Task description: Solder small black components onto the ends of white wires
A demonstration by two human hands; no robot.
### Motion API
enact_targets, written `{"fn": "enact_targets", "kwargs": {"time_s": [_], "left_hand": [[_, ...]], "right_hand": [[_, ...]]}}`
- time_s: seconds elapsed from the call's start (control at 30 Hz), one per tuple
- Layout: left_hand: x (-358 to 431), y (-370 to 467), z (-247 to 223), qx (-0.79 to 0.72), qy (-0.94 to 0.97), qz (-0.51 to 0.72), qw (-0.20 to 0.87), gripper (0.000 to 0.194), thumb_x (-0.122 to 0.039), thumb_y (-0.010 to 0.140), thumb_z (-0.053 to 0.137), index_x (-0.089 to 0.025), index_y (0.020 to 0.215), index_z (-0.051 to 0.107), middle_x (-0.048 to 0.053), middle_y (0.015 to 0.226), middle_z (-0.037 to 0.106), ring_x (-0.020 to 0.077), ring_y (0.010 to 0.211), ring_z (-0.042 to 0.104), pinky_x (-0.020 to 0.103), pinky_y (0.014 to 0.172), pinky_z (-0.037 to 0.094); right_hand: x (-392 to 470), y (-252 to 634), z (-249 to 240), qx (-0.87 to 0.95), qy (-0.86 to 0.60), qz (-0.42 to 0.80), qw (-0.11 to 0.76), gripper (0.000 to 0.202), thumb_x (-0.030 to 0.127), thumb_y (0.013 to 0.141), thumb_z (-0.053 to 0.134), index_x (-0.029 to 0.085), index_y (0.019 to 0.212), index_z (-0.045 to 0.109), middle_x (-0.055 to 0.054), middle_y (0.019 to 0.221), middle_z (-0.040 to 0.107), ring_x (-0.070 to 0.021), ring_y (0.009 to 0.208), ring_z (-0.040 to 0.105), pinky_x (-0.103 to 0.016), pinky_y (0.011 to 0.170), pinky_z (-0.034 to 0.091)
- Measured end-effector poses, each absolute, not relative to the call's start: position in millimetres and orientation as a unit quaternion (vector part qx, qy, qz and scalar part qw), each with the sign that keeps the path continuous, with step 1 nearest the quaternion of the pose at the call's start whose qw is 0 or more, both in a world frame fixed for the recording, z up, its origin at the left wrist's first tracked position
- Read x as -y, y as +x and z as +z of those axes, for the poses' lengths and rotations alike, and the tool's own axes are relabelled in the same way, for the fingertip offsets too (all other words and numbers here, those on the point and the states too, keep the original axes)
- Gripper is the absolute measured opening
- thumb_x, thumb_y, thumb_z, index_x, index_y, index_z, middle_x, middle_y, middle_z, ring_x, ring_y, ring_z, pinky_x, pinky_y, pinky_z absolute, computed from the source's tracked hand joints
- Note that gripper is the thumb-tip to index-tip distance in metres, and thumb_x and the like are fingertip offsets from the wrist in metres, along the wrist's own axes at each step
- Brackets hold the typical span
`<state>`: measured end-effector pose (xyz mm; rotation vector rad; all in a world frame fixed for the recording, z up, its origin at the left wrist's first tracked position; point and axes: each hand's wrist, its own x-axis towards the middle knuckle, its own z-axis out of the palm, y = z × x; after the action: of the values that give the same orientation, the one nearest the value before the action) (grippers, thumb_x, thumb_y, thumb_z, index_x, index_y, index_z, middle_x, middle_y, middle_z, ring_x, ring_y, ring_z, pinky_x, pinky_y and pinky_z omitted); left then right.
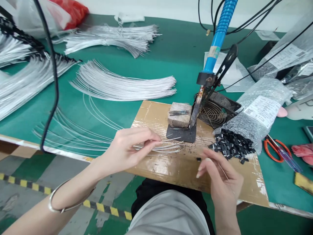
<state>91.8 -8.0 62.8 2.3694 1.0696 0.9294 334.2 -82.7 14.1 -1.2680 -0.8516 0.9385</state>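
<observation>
My left hand [137, 145] is closed in a pinch on a thin white wire [170, 139], its end pointing right toward the dark plate under the block. Below that hand, several loose white wires [97, 143] lie with their ends on the cardboard. My right hand [222, 173] is curled, with a thin strand of solder wire [224, 172] running across its fingers. By its fingertips is a small black piece [199, 159]; whether they touch it is unclear. Between and beyond the hands, a soldering iron [197, 104] is held tip down beside a worn block [179, 114].
A pile of small black pieces [232, 145] spills from a bubble-wrap bag [262, 107] at right, near orange-handled scissors [271, 148]. Behind the iron sits a round-grilled fan [212, 112]. Bundles of white wires [127, 81] lie at the back left; a black cable [52, 75] hangs in front.
</observation>
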Motion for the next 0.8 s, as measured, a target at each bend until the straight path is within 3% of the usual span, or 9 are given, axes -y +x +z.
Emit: {"fn": "enact_targets", "kwargs": {"time_s": [0.2,0.57,0.7,0.8], "left_hand": [[16,98,59,-0.35,0.858,0.306,0.217,0.014,-0.005,0.093,0.062,-0.017,0.092,0.069,0.003,0.08,0.076,0.0135,0.071,0.07,0.023,0.066,0.053],[24,112,61,-0.368,0.852,0.281,0.244,0.012,-0.009,0.098,0.058,-0.015,0.095,0.068,0.002,0.083,0.074,0.0107,0.069,0.067,0.02,0.062,0.049],[30,114,67,-0.374,0.85,0.267,0.258,0.011,-0.012,0.098,0.058,-0.016,0.094,0.068,0.001,0.081,0.073,0.0102,0.065,0.065,0.021,0.059,0.048],[32,115,70,-0.377,0.843,0.261,0.281,0.012,-0.012,0.097,0.06,-0.017,0.094,0.07,0.0,0.081,0.075,0.0099,0.066,0.067,0.02,0.06,0.049]], "right_hand": [[72,315,21,0.419,-0.516,0.398,0.632,0.013,0.019,0.089,0.074,0.028,0.09,0.083,0.001,0.075,0.074,-0.0082,0.048,0.061,-0.021,0.045,0.055],[78,311,12,0.453,-0.501,0.415,0.61,0.02,0.018,0.094,0.067,0.03,0.1,0.082,0.002,0.076,0.072,-0.0064,0.052,0.062,-0.017,0.049,0.055],[79,313,12,0.453,-0.489,0.44,0.602,0.021,0.019,0.089,0.073,0.031,0.104,0.081,0.0,0.088,0.074,-0.0083,0.058,0.065,-0.019,0.051,0.057],[80,311,14,0.457,-0.49,0.445,0.594,0.016,0.017,0.087,0.075,0.03,0.093,0.082,0.001,0.083,0.073,-0.0079,0.056,0.064,-0.02,0.05,0.055]]}}
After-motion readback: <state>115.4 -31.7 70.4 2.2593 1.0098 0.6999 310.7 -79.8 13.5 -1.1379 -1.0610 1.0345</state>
